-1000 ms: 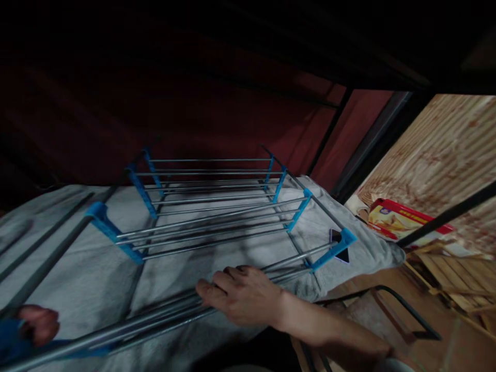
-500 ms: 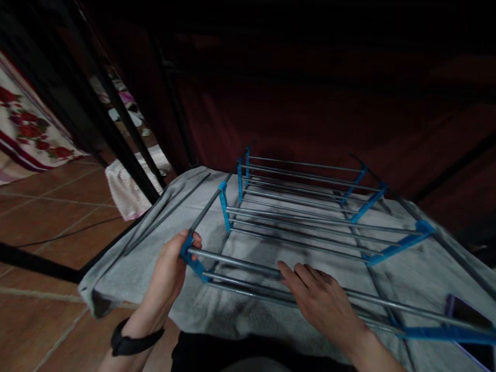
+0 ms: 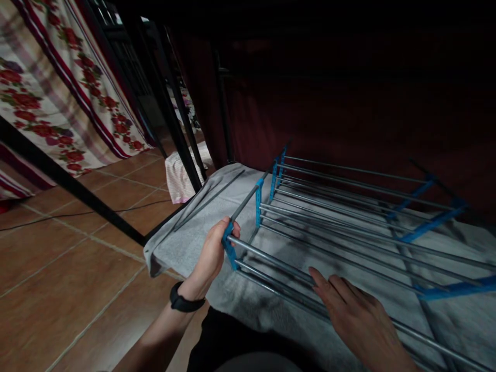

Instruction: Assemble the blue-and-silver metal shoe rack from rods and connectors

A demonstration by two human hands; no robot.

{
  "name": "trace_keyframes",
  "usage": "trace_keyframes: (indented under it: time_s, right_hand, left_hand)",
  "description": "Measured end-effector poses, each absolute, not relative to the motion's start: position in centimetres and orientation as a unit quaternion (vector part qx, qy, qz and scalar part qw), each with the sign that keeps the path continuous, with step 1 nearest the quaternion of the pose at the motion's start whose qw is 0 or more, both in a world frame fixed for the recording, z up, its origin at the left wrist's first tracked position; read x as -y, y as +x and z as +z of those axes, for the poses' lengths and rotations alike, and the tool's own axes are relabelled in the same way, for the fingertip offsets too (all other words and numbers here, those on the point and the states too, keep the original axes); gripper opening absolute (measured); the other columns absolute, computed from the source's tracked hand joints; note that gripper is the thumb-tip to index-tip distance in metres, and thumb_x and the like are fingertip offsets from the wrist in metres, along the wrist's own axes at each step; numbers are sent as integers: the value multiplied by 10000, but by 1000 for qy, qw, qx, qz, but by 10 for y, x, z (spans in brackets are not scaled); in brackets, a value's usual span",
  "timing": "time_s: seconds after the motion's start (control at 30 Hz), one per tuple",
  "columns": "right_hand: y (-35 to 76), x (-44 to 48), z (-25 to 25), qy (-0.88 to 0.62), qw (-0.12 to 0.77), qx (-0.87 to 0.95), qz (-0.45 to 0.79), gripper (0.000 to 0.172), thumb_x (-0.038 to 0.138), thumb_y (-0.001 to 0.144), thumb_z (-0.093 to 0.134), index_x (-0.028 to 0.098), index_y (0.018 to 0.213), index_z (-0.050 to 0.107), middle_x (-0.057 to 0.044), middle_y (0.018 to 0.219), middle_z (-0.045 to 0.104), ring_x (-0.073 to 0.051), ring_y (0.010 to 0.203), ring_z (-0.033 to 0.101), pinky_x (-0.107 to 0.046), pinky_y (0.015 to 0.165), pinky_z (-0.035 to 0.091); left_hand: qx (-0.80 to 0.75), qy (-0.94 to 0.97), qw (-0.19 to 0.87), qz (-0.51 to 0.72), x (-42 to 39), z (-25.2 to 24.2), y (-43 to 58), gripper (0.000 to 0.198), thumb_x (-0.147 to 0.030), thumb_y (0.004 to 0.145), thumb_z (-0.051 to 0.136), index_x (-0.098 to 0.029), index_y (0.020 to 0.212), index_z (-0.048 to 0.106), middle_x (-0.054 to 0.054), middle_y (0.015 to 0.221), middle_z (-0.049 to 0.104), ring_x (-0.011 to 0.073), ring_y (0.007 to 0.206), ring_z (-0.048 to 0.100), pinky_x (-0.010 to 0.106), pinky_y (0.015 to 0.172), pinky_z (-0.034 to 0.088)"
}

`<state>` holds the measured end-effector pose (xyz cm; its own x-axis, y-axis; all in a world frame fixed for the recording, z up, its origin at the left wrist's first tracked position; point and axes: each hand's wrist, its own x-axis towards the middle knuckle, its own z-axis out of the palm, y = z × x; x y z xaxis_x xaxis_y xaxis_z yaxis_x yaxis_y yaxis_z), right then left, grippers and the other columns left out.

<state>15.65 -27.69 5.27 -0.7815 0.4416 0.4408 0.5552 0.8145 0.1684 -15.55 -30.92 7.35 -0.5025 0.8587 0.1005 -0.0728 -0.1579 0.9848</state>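
A rack of grey metal rods (image 3: 341,236) joined by blue plastic brackets (image 3: 258,202) lies on a grey cloth. My left hand (image 3: 217,244), with a black band on the wrist, is wrapped round the blue corner bracket at the near left end of the rack. My right hand (image 3: 354,310) rests on the nearest rods, its fingers together and curled over them. The rack's near right end lies outside the view.
The grey cloth (image 3: 194,227) covers a low surface with loose rods at its left. Black metal posts (image 3: 170,103) stand at the left, near a striped cloth (image 3: 180,175). A floral curtain (image 3: 77,98) hangs above the tiled floor (image 3: 50,279). Behind is a dark red cloth (image 3: 329,119).
The view has turned left, so the rack and both hands appear farther right and more curtain shows. Both hands keep their places on the rack.
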Motion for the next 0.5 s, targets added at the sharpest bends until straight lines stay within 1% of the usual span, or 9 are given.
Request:
trace_keyframes:
  time_s: [0.07,0.2,0.33,0.43,0.5]
  right_hand:
    - [157,278,53,-265,197,933,-146,407,143,1038,254,165,1374,483,-35,875,561,-140,690,527,-310,640,357]
    - [155,280,50,-260,205,933,-139,372,176,1033,333,163,1370,488,-41,861,569,-154,696,534,-317,634,369]
    - [153,277,49,-259,210,933,-135,368,163,1015,383,166,1367,490,-41,878,578,-154,686,537,-325,624,374]
    - [151,278,58,-274,192,934,-128,369,154,991,441,171,1356,492,-40,895,587,-162,711,554,-331,629,387]
    - [149,284,68,-290,171,934,-116,375,153,967,498,172,1342,493,-42,922,595,-175,760,575,-330,637,404]
  left_hand:
    - [-548,365,348,668,309,75,-155,437,-485,935,434,-162,684,587,12,630,527,133,586,449,257,610,386]
    - [-550,370,347,664,310,78,-153,455,-498,933,427,-166,655,566,8,606,510,139,593,460,262,619,381]
    - [-558,366,343,661,309,78,-152,457,-512,927,415,-170,662,563,7,613,513,141,595,461,263,623,386]
    - [-562,362,347,658,311,80,-154,431,-503,921,424,-172,686,570,7,622,524,142,595,465,261,614,391]
    - [-571,356,346,654,313,83,-156,416,-500,913,440,-172,697,576,11,637,538,144,613,484,257,616,406]
